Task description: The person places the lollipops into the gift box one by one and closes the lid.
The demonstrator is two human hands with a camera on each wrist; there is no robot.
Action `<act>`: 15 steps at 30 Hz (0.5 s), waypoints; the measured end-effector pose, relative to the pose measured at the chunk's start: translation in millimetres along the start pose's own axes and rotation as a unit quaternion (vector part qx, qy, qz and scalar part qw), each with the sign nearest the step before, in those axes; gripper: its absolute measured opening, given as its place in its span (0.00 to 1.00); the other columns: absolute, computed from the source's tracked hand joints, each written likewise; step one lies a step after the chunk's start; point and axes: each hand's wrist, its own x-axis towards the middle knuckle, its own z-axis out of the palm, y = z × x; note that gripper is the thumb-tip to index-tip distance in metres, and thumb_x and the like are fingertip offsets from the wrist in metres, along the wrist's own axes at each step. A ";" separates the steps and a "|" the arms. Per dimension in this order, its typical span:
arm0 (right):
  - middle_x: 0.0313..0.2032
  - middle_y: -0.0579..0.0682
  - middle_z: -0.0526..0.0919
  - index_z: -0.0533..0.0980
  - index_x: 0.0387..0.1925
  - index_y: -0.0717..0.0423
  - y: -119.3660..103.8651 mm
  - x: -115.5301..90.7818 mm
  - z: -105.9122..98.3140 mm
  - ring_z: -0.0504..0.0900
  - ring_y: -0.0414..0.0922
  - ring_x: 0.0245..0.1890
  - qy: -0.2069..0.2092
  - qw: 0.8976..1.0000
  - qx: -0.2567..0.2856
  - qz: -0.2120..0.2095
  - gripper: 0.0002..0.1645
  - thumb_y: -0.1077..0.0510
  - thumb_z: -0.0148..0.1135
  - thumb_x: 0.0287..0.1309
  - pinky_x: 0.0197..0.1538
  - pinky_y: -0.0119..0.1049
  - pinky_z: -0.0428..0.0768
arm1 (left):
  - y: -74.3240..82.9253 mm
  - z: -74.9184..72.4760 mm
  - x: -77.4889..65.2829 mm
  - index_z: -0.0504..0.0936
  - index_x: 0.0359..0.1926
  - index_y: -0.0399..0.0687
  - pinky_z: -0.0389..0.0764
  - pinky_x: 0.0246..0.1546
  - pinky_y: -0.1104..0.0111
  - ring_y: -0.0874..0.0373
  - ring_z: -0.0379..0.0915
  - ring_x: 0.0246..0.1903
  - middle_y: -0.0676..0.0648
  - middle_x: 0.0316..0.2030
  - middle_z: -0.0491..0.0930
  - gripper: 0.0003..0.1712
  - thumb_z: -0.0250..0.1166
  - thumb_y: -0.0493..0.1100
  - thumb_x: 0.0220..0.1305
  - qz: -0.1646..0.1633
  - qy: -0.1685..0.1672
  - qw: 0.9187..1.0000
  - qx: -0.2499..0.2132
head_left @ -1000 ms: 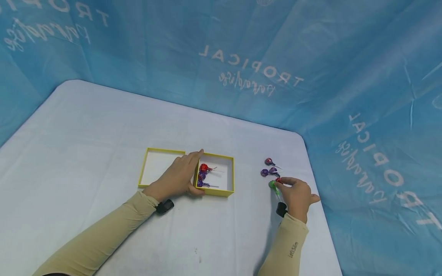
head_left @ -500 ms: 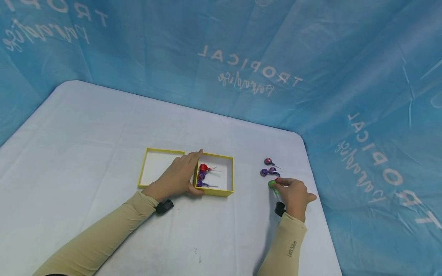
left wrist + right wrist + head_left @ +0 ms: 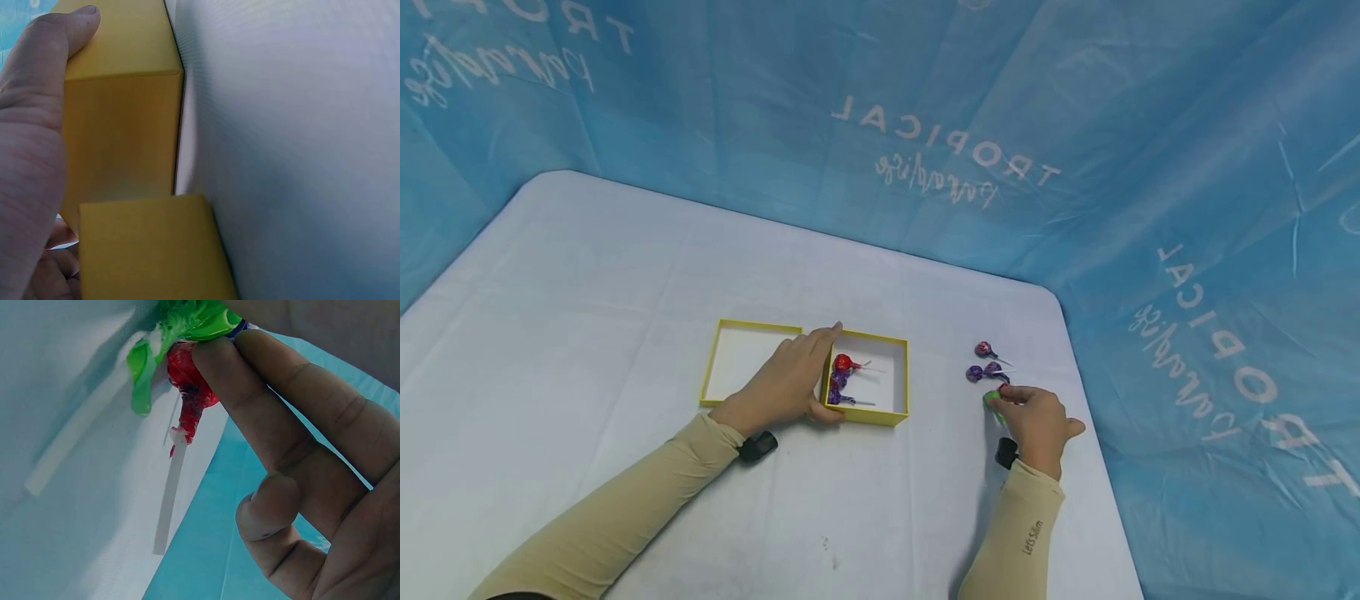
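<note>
The open rectangular box of yellow card with a white interior stands on the counter, which is covered in white cloth. The left hand grips the box's left end, thumb against the near wall, fingers reaching to the far left corner. A shallow yellow-edged white tray, apparently the lid, lies just left of the box, partly hidden by that hand. Inside the box, against its left wall, are a red-wrapped ball lollipop and purple-wrapped lollipops, number unclear.

Well to the right of the box, the right hand pinches a green-wrapped lollipop on a white stick between thumb and fingertips. A lollipop in shiny red film meets the fingertips; whether it is also held cannot be told. Further lollipops in dark purple and red wrappers lie right of the box.

Handling, as judged: the lollipops are light and hard-headed, with slick wrappers and slender sticks; hold at the ball or twisted neck. The box appears light and fairly stiff; steady it by opposite walls.
</note>
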 end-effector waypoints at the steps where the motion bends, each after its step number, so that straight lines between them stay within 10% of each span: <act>1: 0.42 0.62 0.88 0.88 0.42 0.59 0.3 -0.1 0.1 0.77 0.62 0.51 0.000 1.000 0.000 0.000 0.18 0.51 0.75 0.54 0.53 0.65 0.49 | 0.1 -0.2 0.1 0.52 0.77 0.33 0.75 0.54 0.51 0.44 0.67 0.65 0.36 0.67 0.68 0.79 0.81 0.71 0.34 0.000 -0.001 1.000 -0.001; 15: 0.44 0.61 0.88 0.88 0.43 0.58 1.1 1.0 1.4 0.78 0.61 0.52 -0.016 1.000 -0.004 -0.002 0.18 0.51 0.74 0.55 0.55 0.67 0.49 | 2.0 -2.1 2.3 0.52 0.77 0.33 0.74 0.58 0.49 0.43 0.66 0.66 0.35 0.67 0.68 0.79 0.81 0.71 0.34 -0.011 -0.011 1.000 -0.005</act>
